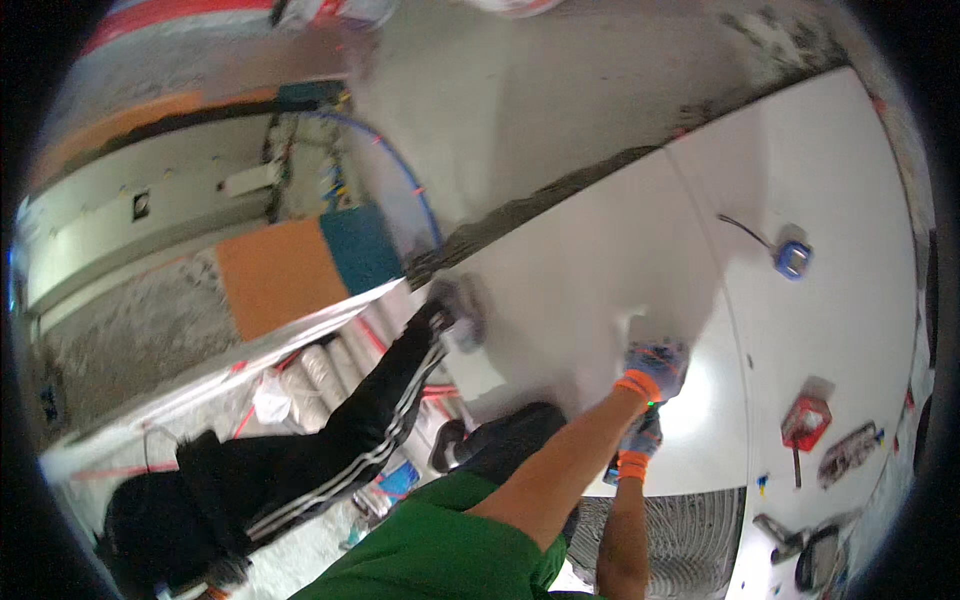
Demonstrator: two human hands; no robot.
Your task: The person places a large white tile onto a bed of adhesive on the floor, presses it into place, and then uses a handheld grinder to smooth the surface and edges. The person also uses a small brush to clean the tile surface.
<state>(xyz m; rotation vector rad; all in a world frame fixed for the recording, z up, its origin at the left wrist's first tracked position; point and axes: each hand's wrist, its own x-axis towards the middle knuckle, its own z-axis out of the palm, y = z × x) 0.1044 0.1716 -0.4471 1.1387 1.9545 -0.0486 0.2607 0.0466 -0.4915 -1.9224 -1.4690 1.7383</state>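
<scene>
My left hand (656,366), in a grey-blue glove with an orange cuff, is closed low over a large pale floor tile (590,270). What lies under its fingers is hidden. Just below it, my right hand (641,436), gloved the same way, is closed on a dark handheld tool (611,472), mostly covered by the hands. A tiny green light shows between the two hands, and a bright glare falls on the tile beside them. Combed grey mortar (665,535) borders the tile's near edge, next to my right forearm.
Another person (330,460) in black trousers with white stripes is at left, one shoe on the tile. A blue device with a strap (793,260), a red tray-like tool (806,424) and dark tools (820,556) lie at right. Wrapped rolls (322,375) sit below a ledge.
</scene>
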